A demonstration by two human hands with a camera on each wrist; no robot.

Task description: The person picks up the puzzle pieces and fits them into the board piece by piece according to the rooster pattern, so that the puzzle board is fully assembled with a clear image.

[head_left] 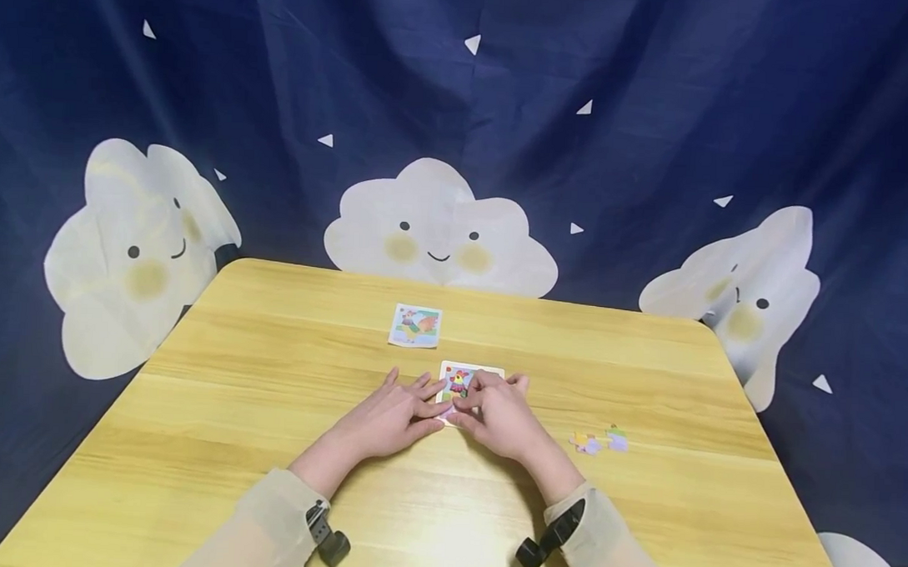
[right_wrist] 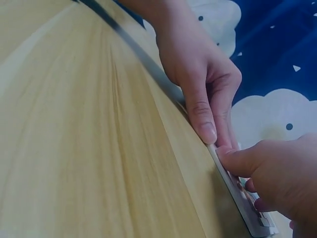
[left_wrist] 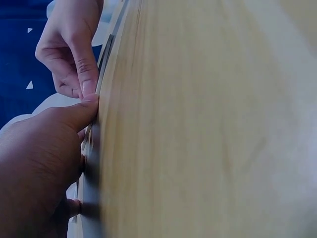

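A small white-framed puzzle board (head_left: 472, 374) with a colourful picture lies at the table's middle. My left hand (head_left: 399, 412) lies flat beside it, its straight fingers touching the board's left edge. In the right wrist view the left hand (right_wrist: 198, 79) has its thumb on the board (right_wrist: 240, 196). My right hand (head_left: 497, 413) covers the board's right part with curled fingers; its thumb (right_wrist: 233, 158) presses the near edge. In the left wrist view the right hand (left_wrist: 69, 49) points a fingertip onto the board's edge (left_wrist: 106, 53), close to my left hand (left_wrist: 39, 163). Whatever lies under the fingers is hidden.
A colourful picture card (head_left: 415, 325) lies further back on the wooden table (head_left: 232, 409). A few loose puzzle pieces (head_left: 599, 441) sit to the right of my right hand. A dark blue cloth with white clouds (head_left: 441, 225) hangs behind the table.
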